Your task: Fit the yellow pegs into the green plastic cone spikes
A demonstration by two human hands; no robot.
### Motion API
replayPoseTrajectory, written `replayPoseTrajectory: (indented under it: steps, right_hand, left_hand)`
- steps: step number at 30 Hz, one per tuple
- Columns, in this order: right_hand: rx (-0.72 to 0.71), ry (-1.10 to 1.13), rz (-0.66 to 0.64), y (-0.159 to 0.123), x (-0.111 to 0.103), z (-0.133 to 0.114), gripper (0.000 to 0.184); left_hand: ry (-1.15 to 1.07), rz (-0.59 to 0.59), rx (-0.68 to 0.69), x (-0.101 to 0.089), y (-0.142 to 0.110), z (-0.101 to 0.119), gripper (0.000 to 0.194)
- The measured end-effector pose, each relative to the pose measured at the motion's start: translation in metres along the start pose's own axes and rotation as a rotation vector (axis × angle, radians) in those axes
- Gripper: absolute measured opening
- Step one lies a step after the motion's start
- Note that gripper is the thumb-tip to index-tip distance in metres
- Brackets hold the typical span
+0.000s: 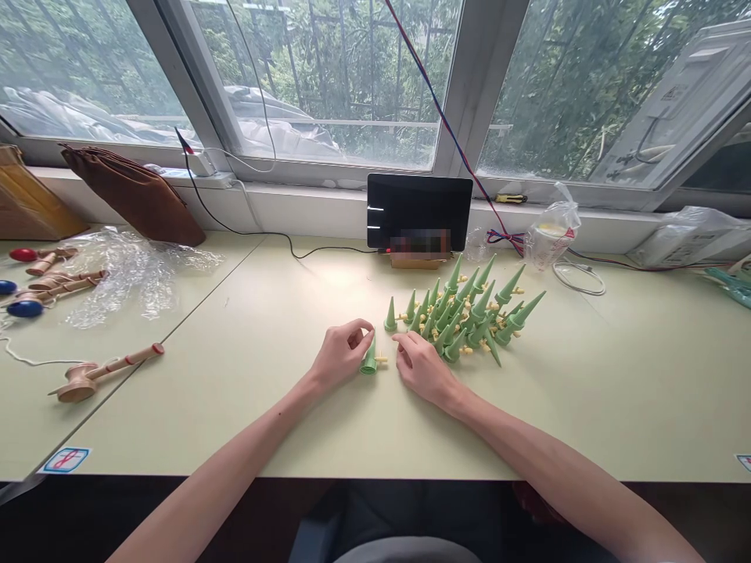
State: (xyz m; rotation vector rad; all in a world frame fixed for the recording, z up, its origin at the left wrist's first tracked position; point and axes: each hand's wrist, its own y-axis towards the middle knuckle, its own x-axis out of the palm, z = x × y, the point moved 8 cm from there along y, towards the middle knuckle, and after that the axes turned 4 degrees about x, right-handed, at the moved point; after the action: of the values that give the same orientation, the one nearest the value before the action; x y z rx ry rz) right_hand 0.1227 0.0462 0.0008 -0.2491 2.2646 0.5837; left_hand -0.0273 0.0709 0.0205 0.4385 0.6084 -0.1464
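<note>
A green plastic cone with a pale yellow peg on its side is pinched near its tip by my left hand. Its hollow base faces me, close to the tabletop. Just to the right, my right hand rests with loosely bent fingers, the index finger pointing left, and nothing visible in it. Beyond that hand stands a dense group of similar green cones, several of them leaning, with yellow pegs showing between. One cone stands at the group's left edge.
A dark-screened tablet leans on a small stand behind the cones. Wooden kendamas and crumpled clear plastic lie at the left. A bagged cup and a white cable sit at the back right.
</note>
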Motion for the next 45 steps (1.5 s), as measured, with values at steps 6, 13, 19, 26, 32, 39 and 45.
replayPoseTrajectory:
  steps: [6,13,19,26,32,39,45]
  right_hand:
    - [-0.058,0.121,0.037,-0.001,-0.006,-0.011,0.028]
    - [-0.178,0.236,0.094,-0.007,-0.012,-0.023,0.029]
    - [-0.165,0.23,0.109,-0.006,-0.014,-0.023,0.025]
    - [-0.05,0.117,0.122,-0.005,-0.013,-0.014,0.024]
    - [0.011,-0.076,0.019,-0.005,-0.005,-0.012,0.025]
    - [0.019,-0.105,-0.058,-0.004,0.003,-0.008,0.018]
    - [-0.003,-0.033,0.037,-0.004,-0.005,-0.012,0.019]
  left_hand:
    - [-0.039,-0.07,0.097,0.004,0.0,0.01,0.015]
    - [-0.086,-0.192,0.213,0.011,-0.004,0.022,0.02]
    - [-0.065,-0.211,0.218,0.016,-0.004,0.023,0.02]
    - [-0.025,-0.053,0.115,0.003,0.0,0.011,0.016]
    - [-0.01,-0.042,0.103,0.003,0.001,0.007,0.015]
    - [-0.01,-0.044,0.109,0.003,0.001,0.008,0.015]
    - [0.02,-0.079,0.178,0.005,0.0,0.018,0.016]
